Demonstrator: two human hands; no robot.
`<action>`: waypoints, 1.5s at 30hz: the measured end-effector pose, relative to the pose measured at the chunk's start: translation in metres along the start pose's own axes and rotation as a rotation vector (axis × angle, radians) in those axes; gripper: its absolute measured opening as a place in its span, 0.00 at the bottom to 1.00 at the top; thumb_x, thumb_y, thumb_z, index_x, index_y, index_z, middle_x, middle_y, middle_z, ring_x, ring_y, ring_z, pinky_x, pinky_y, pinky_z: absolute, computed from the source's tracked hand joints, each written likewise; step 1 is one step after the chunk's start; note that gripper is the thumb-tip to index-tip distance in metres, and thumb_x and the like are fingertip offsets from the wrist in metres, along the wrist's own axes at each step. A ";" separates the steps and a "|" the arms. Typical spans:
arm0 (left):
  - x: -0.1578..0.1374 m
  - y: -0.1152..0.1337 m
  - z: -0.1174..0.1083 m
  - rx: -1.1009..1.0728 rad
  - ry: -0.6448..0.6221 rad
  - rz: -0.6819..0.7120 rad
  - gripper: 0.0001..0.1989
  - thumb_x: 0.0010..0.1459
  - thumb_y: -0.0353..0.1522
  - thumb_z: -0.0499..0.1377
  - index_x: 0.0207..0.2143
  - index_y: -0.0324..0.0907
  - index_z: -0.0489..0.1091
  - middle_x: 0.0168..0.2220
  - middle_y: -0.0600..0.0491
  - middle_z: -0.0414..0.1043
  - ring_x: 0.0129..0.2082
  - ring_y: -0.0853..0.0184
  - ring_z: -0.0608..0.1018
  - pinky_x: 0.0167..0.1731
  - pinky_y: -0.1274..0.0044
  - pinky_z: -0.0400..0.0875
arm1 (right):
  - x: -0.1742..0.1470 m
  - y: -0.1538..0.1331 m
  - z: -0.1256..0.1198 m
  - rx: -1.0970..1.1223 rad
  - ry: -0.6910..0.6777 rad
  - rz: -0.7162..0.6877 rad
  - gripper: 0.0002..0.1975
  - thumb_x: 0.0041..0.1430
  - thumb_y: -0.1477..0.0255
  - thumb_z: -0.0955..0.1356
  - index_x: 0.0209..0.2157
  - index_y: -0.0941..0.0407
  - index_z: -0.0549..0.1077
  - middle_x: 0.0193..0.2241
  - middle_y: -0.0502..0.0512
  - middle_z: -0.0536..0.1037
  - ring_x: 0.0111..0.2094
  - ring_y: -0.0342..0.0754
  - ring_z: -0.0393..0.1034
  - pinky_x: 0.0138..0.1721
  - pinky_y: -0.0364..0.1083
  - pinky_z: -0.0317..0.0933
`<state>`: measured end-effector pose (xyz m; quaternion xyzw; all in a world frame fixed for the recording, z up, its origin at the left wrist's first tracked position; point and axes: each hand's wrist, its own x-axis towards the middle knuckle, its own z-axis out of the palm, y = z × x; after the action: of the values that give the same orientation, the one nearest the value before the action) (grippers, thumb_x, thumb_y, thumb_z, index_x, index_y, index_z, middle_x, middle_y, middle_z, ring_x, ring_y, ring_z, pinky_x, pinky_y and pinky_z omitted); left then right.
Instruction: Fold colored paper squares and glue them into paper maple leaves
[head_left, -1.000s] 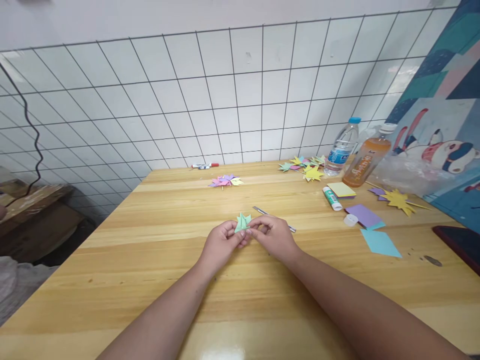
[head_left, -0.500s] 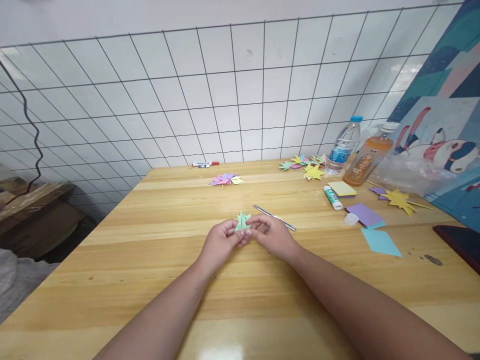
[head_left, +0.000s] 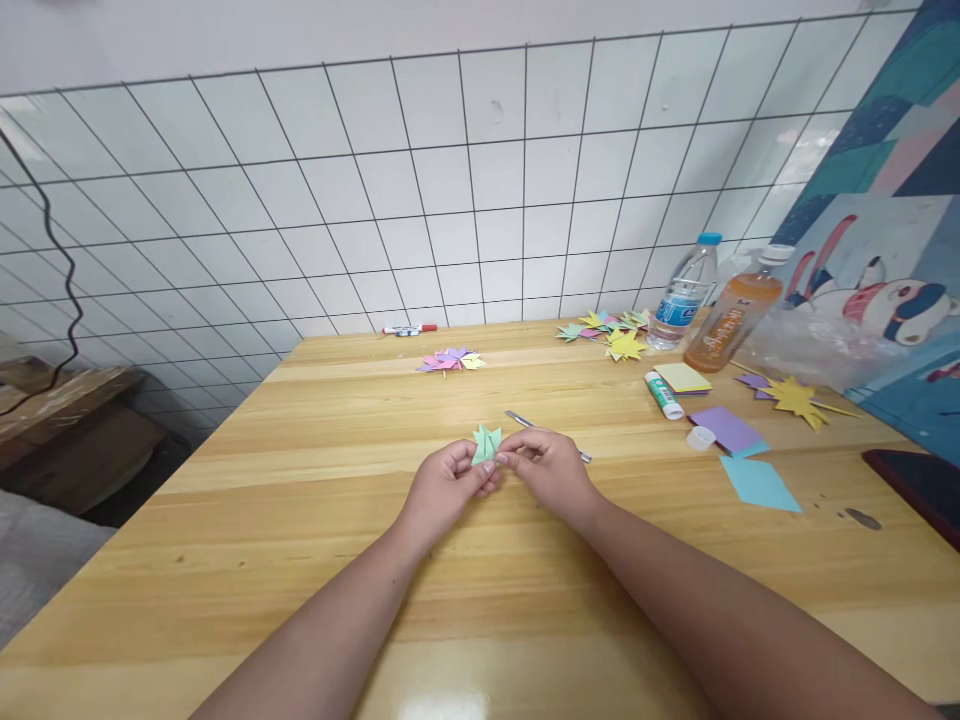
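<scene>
Nearest, both bare hands meet over the table (head_left: pixel 300 570), where the left hand (head_left: pixel 442 485) has thumb and fingers closed on the lower edge of a folded green paper piece (head_left: pixel 486 440), probably to steady it, its points facing away and uncovered. The right hand (head_left: pixel 551 465) has thumb and forefinger drawn together at the piece's lower right corner, a fine pinch that seems suited to so small a fold. Off to the right lies a light blue paper sheet (head_left: pixel 760 484), while a slim metallic tool (head_left: pixel 517 417) runs partly hidden behind the right hand, likely within easy reach. Farther back, a white cap (head_left: pixel 701 438) sits apart from the glue stick (head_left: pixel 664 396), which suggests the stick is uncapped; a purple sheet (head_left: pixel 727 428) lies beside the cap. Beyond, a pink-and-purple paper cluster (head_left: pixel 450 360) and a yellow paper star (head_left: pixel 626 345) rest well away from the hands, perhaps to avoid crushing, with two bottles (head_left: pixel 731 325) standing near the tiled wall (head_left: pixel 495 170).
</scene>
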<state>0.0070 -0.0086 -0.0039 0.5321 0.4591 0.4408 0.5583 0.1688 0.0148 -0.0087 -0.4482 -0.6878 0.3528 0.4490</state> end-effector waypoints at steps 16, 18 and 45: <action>0.002 -0.001 -0.003 -0.027 0.025 -0.010 0.16 0.46 0.41 0.64 0.30 0.37 0.70 0.25 0.52 0.74 0.24 0.70 0.74 0.26 0.79 0.67 | 0.001 0.002 0.001 -0.006 -0.078 0.111 0.17 0.46 0.66 0.71 0.40 0.53 0.72 0.29 0.48 0.75 0.19 0.38 0.62 0.22 0.40 0.57; 0.001 -0.001 -0.003 -0.001 0.015 0.001 0.15 0.47 0.41 0.64 0.30 0.37 0.70 0.25 0.51 0.74 0.24 0.70 0.74 0.26 0.79 0.67 | 0.001 0.003 0.002 0.011 -0.101 0.154 0.11 0.46 0.65 0.70 0.32 0.55 0.73 0.25 0.48 0.74 0.19 0.39 0.60 0.21 0.40 0.56; 0.001 0.002 -0.004 0.038 -0.029 -0.033 0.15 0.44 0.42 0.65 0.24 0.37 0.71 0.23 0.50 0.75 0.24 0.68 0.75 0.27 0.77 0.69 | 0.004 -0.006 -0.002 0.399 -0.199 0.318 0.16 0.43 0.58 0.71 0.24 0.58 0.69 0.18 0.47 0.69 0.19 0.39 0.62 0.23 0.41 0.60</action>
<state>0.0028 -0.0070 -0.0021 0.5415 0.4680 0.4149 0.5618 0.1678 0.0165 -0.0014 -0.4164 -0.5662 0.5898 0.3977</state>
